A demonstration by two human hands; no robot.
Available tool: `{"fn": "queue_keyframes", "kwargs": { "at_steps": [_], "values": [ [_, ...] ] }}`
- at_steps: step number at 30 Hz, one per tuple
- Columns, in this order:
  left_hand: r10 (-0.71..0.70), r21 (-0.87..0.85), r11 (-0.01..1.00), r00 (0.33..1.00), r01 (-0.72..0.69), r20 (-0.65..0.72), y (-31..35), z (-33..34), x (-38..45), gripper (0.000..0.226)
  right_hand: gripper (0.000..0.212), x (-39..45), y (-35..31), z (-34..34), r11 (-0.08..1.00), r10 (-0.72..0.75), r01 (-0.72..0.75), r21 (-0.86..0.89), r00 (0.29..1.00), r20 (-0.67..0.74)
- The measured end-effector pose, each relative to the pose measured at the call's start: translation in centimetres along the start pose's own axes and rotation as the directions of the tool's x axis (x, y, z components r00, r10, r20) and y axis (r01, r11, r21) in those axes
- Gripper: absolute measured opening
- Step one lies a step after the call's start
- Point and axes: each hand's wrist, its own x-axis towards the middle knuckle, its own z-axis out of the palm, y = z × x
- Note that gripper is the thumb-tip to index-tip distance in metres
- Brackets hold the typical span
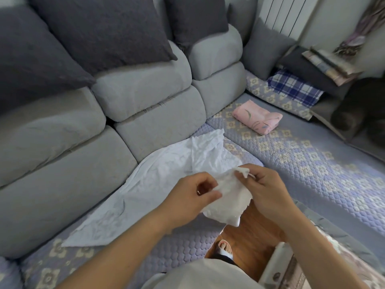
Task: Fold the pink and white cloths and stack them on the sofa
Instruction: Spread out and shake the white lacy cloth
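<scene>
A white cloth [166, 174] lies spread and wrinkled across the sofa seat [291, 163], reaching from the backrest toward the front edge. Its near end is bunched up between my hands, above the seat edge. My left hand [193, 197] pinches the bunched part on its left side. On the right side, my right hand [264, 188] pinches a corner between thumb and fingers. A pink cloth [257, 117] with a leaf print sits folded on the seat to the far right, apart from both hands.
Grey back cushions [145, 97] and dark pillows [104, 32] line the sofa. A blue plaid cloth [295, 87] and stacked items sit in the far right corner. Wooden floor [252, 236] and a slippered foot show below my hands.
</scene>
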Motion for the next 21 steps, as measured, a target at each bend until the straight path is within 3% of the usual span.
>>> {"fn": "queue_keyframes", "kwargs": {
  "at_steps": [2, 7, 12, 17, 21],
  "values": [
    [0.018, 0.044, 0.999, 0.998, -0.020, 0.064, -0.2, 0.0, 0.3, 0.009, 0.018, 0.1, -0.5, -0.5, 1.000, -0.008, 0.007, 0.011, 1.000, 0.007],
    [0.234, 0.217, 0.950, 0.972, -0.224, -0.023, -0.3, 0.5, 1.6, 0.018, 0.021, 0.3, -1.6, -1.3, 0.993, 0.011, -0.005, 0.115, 0.998, -0.058],
    [0.297, 0.133, 0.944, 0.953, -0.303, 0.065, 1.4, 0.3, 2.9, 0.012, 0.027, 1.0, -2.5, -1.8, 0.995, 0.006, 0.007, 0.098, 0.991, -0.136],
    [0.370, 0.105, 0.925, 0.928, -0.365, -0.035, 2.7, -1.2, 3.3, 0.012, 0.035, 1.5, -3.0, -2.2, 1.000, -0.001, 0.006, 0.029, 0.987, -0.162],
    [0.334, 0.088, 0.940, 0.941, -0.329, -0.059, 3.1, -2.2, 3.0, 0.040, 0.041, 1.7, -4.0, -1.8, 0.999, -0.030, 0.032, 0.014, 0.990, -0.138]
  ]
}}
